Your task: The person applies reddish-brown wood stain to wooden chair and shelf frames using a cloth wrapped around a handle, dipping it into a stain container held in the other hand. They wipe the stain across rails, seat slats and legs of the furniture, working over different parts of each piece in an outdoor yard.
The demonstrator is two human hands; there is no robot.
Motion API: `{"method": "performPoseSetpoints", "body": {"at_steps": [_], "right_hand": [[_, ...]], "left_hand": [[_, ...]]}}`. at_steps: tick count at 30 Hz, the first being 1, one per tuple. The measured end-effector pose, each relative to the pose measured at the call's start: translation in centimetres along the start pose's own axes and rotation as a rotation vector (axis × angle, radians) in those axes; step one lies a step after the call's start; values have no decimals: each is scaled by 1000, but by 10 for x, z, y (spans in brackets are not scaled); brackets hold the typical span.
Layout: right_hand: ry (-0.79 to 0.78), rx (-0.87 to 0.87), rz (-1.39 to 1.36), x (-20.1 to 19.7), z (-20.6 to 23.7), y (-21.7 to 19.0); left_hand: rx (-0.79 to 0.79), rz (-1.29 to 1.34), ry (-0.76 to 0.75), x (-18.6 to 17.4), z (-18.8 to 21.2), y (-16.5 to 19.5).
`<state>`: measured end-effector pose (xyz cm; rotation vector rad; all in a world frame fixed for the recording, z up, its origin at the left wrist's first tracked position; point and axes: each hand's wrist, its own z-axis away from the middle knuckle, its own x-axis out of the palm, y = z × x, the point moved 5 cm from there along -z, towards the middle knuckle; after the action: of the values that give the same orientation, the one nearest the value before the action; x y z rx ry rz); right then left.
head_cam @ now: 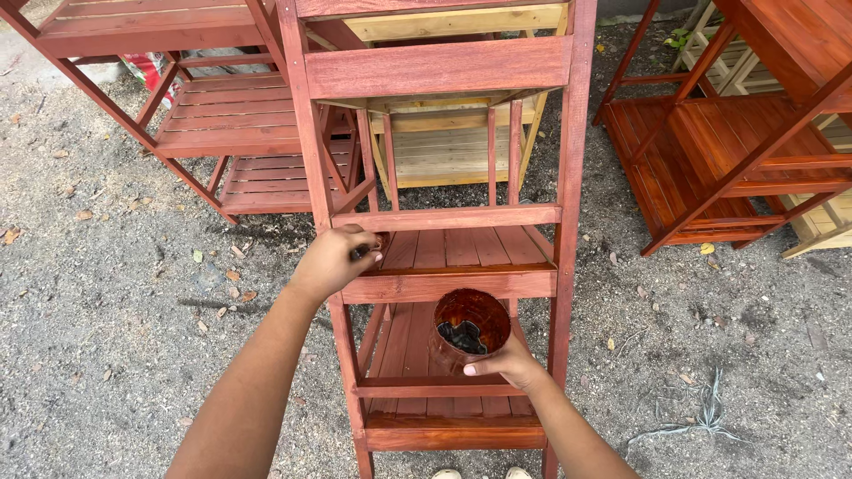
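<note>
Head view, looking down: a person stands before a tall red-stained wooden slatted rack (444,222) set on grey gravel ground (124,293). The left hand (333,260) is closed tight around something small and dark at the left front corner of the middle shelf, pressed near the rack's left upright; whether it is a brush or a rag I cannot tell, since the fingers hide nearly all of it. The right hand (508,362) grips a round stain-smeared cup (468,330) by its lower rim, thumb on the near edge, fingers curled below. The cup tilts with its mouth toward the camera, showing a dark pool of liquid at the bottom. It hangs in front of the lower shelf, below and to the right of the left hand, near but apart from it. The cup's axis runs roughly up and toward the viewer, so its opening faces up toward the left hand. More red-stained racks (222,124) stand behind on the left and right, and an unstained pale one (444,151) shows through the slats.
</note>
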<state>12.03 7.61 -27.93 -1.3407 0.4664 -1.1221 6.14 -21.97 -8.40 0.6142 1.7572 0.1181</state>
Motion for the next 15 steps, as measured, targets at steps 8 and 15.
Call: {"method": "performPoseSetpoints", "body": {"at_steps": [8,15], "right_hand": [[2,-61,-46,4,-2,0],[16,-92,-131,1,-3,4]], "left_hand": [[-164,-6,99,12,10,-24],[-211,-162,28,13,1,-17]]}}
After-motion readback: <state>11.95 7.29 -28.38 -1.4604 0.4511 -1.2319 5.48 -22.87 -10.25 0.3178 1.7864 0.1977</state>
